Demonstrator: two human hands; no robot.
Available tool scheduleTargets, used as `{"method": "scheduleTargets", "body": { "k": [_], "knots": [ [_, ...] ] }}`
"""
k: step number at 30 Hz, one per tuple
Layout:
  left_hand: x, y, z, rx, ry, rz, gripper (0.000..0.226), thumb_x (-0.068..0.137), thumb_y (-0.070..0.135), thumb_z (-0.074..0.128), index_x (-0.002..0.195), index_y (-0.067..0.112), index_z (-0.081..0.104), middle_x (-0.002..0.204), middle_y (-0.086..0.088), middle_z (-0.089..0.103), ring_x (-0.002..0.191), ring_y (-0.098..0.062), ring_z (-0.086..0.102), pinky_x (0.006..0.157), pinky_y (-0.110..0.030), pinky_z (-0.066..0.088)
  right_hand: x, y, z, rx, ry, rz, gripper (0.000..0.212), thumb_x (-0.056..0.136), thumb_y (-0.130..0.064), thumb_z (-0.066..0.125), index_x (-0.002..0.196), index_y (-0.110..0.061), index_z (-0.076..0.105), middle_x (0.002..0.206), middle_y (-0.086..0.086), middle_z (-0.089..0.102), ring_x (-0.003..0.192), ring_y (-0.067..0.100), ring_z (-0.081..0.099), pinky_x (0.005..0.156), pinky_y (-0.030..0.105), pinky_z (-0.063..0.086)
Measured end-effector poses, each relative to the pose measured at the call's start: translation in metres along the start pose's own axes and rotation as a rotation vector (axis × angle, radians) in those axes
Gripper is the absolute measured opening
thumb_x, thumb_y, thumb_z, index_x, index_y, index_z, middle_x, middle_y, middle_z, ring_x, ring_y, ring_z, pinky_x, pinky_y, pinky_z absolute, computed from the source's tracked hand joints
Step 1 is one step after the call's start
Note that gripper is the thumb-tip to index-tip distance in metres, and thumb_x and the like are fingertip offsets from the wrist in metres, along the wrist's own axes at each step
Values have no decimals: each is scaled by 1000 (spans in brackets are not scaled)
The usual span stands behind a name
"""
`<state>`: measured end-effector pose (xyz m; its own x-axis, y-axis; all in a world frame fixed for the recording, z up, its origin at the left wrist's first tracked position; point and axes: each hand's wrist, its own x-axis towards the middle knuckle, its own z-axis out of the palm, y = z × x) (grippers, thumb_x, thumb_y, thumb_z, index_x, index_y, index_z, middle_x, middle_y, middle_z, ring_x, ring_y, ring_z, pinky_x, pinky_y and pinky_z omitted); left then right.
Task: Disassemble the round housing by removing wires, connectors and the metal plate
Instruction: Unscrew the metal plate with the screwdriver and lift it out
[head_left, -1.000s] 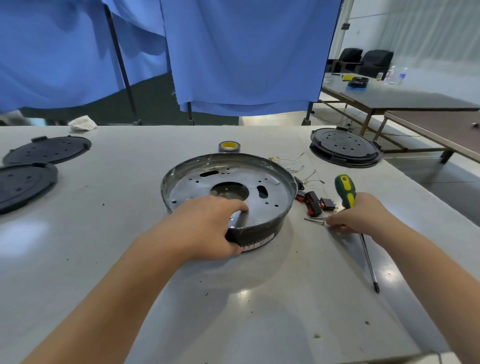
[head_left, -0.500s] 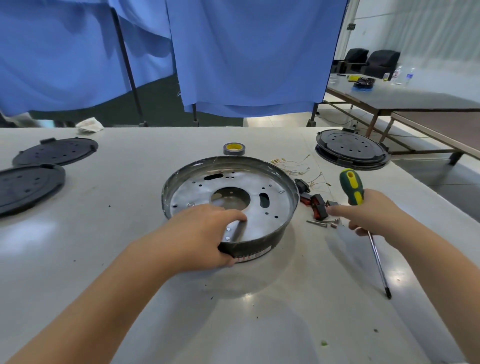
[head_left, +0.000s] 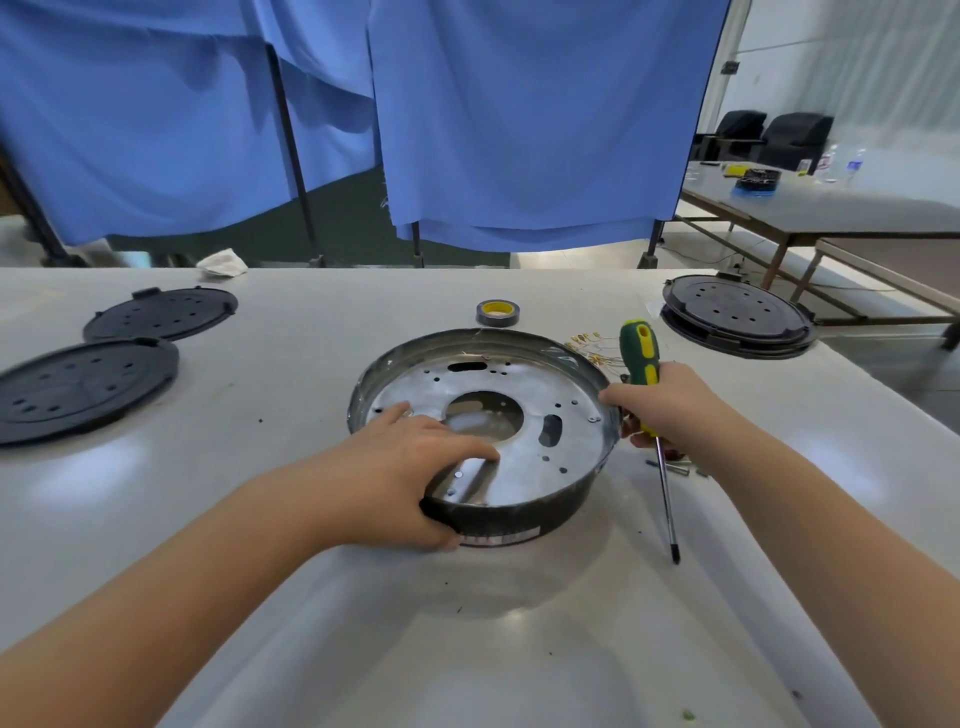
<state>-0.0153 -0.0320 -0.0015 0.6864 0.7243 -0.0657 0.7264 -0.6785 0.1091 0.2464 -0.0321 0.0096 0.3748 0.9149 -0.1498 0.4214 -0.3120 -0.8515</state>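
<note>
The round dark housing (head_left: 524, 512) sits mid-table with its silvery metal plate (head_left: 524, 384) inside, pierced by a large centre hole. My left hand (head_left: 410, 467) grips the near rim, thumb outside, fingers lying on the plate. My right hand (head_left: 670, 405) holds a green and yellow screwdriver (head_left: 640, 353) with its shaft pointing down toward me, and its fingers touch the housing's right rim. Thin wires with gold terminals (head_left: 589, 345) lie behind the right rim. Loose screws (head_left: 675, 467) lie on the table by the shaft.
A roll of tape (head_left: 500, 312) stands behind the housing. Two black round covers (head_left: 83, 384) lie at the left, a stack of black discs (head_left: 737, 319) at the far right. Blue curtains hang beyond the table's far edge.
My right hand has lifted the screwdriver off the table and moved left to the housing's right rim. The left hand has kept its grip on the near rim.
</note>
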Motion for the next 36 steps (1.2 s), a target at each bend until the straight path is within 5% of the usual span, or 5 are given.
{"method": "scheduleTargets", "body": {
  "k": [5, 11, 18, 30, 36],
  "knots": [
    [-5, 27, -10, -117, 31, -83, 96, 61, 85, 50, 144, 44, 23, 152, 20, 25, 138, -6, 22, 115, -33, 11, -5, 3, 6, 27, 23, -42, 9, 80, 1, 57, 77, -4, 49, 50, 10, 51, 28, 11, 49, 34, 17, 40],
    [21, 92, 2, -18, 323, -42, 42, 88, 45, 55, 124, 24, 50, 123, 4, 53, 115, -20, 50, 88, -33, 42, -27, 16, 9, 165, -35, -49, 5, 80, 2, 57, 83, -1, 54, 53, 9, 55, 37, 16, 58, 43, 23, 49],
    [29, 97, 22, -40, 453, 82, 8, 91, 20, 54, 86, 18, 47, 98, -3, 57, 93, -24, 52, 63, -32, 32, -30, 10, -9, 393, 52, -78, 29, 93, -32, 57, 74, -11, 49, 53, 2, 49, 33, 10, 47, 35, 19, 38],
    [43, 38, -3, -546, 82, 18, 26, 71, 50, 72, 69, 25, 65, 85, 13, 62, 99, -1, 59, 81, -23, 49, -8, -49, -22, 1027, 70, -303, 28, 95, -27, 52, 72, -17, 40, 50, -6, 41, 37, 6, 32, 34, 17, 25],
    [42, 37, -1, -592, 71, -21, 19, 73, 47, 74, 71, 30, 65, 86, 16, 60, 83, 4, 54, 67, -12, 41, 1, -65, 3, 898, 102, -568, 26, 96, -26, 51, 77, -15, 37, 55, -2, 38, 38, 10, 33, 37, 19, 26]
  ]
}}
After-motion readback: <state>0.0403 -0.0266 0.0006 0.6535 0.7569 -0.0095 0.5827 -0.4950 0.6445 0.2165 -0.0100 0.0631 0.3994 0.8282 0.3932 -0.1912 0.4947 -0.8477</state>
